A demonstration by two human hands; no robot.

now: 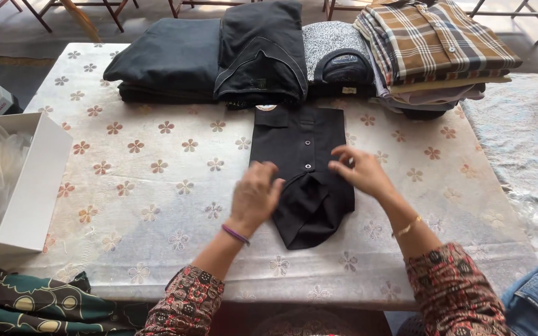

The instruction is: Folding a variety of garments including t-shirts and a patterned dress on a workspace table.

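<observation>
Your left hand (254, 196) rests on the folded black shirt (303, 171), fingers loosely curled, gripping nothing. Your right hand (362, 171) touches the shirt's right edge with spread, relaxed fingers.

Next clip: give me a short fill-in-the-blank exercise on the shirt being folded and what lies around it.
1. Both hands, left hand and right hand, rest on a folded shirt whose colour is ____.
2. The topmost shirt of the right-hand pile has a ____ pattern.
3. The open box at the table's left edge is ____ in colour.
4. The tablecloth is printed with ____.

Missing words: black; plaid; white; flowers
</observation>
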